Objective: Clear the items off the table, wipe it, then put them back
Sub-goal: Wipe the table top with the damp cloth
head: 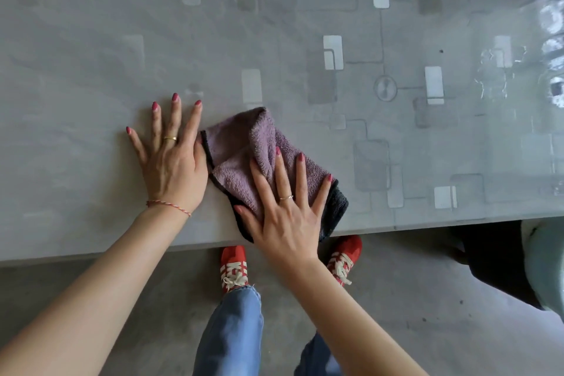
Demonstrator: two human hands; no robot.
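A folded purple cloth with a dark edge (244, 143) lies on the grey patterned table (91, 55), close to its near edge. My right hand (288, 207) presses flat on the cloth with its fingers spread and straight. Just left of the cloth, my left hand (171, 156) rests flat on the bare tabletop, fingers spread, its thumb side touching the cloth's edge. No other items show on the table in this view.
The table's near edge (427, 223) runs across the lower middle. Shiny wrinkled clear plastic (549, 24) covers the far right of the tabletop. A dark and pale object (543, 262) stands on the concrete floor at the right, below the table edge.
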